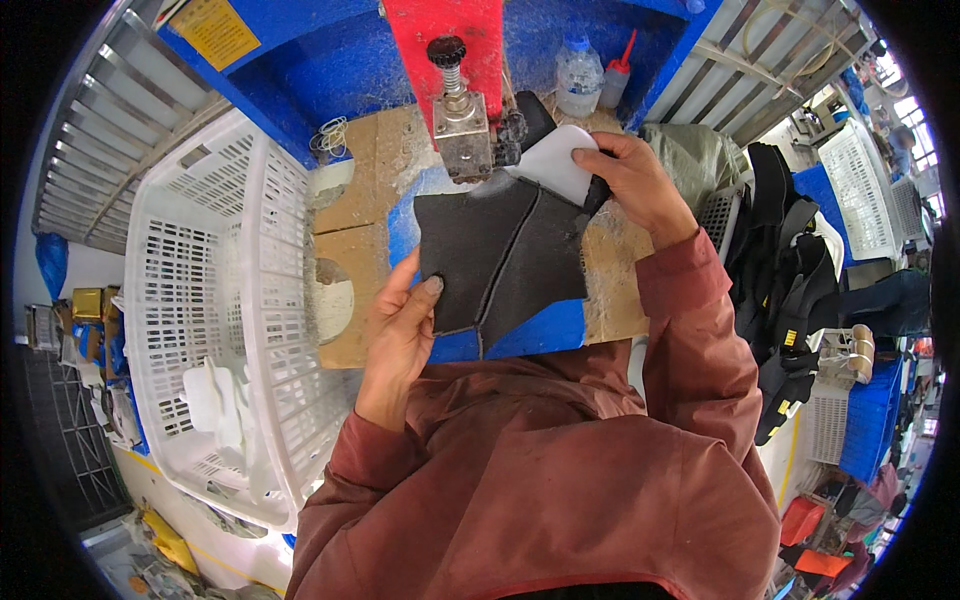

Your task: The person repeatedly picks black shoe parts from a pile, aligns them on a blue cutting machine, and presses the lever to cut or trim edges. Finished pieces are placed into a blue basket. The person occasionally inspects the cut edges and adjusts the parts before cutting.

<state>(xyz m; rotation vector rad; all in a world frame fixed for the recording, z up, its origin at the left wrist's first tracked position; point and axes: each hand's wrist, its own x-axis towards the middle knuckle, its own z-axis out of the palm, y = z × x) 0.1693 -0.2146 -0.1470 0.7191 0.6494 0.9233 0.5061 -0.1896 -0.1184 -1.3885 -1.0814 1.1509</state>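
A black fabric panel (470, 245) with a raised seam across it lies on the blue work plate (550, 322) in front of me. My left hand (402, 320) pinches its left edge, thumb on top and fingers underneath. At the upper right my right hand (635, 175) grips a smooth white pad (560, 165) with rounded corners, its thumb on the pad's face. Black material shows beneath and behind that pad. The pad's lower left edge meets the panel just below the metal head (464, 140) of a red machine arm (450, 35). The head hides where they meet.
Left of the bench stands a large white plastic crate (190, 300) with white pads (215, 400) inside. Behind the machine are a clear bottle (578, 80) and a red-nozzled bottle (617, 75). Cardboard (350, 220) covers the bench. Black strap-like pieces (790, 250) hang at right.
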